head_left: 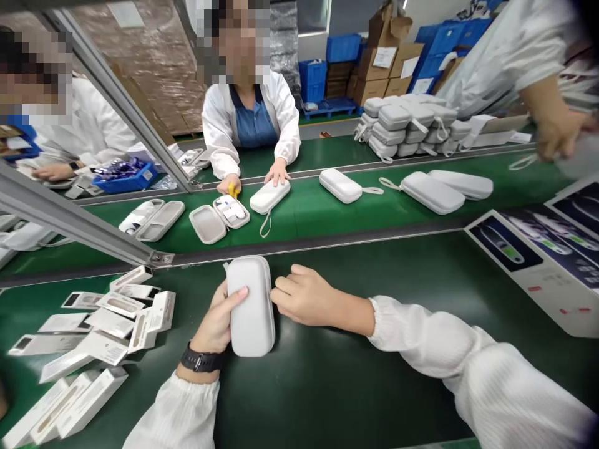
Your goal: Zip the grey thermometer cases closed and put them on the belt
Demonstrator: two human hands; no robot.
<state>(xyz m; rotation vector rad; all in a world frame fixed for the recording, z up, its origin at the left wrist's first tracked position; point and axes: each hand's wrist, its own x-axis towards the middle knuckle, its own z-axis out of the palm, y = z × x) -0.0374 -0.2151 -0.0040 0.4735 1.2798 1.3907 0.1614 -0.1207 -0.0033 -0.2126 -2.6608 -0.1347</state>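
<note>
My left hand [218, 318] grips a white zippered case [253, 312], its thumb lying across the front. The case stands lengthwise over the dark green work surface, and its zip runs down the right side. At that zipped edge is my right hand [299, 296], fingers curled and pressed together. Whatever they pinch is hidden behind the fingers. A small tab shows at the upper left corner of the case.
Small white boxes [110, 321] lie heaped at left. Printed packaging [528, 268] stands at right. Across a rail, a green conveyor [299, 218] carries similar cases, some unzipped. A co-worker's hand [277, 171] rests on one. A metal post [112, 112] slants at left.
</note>
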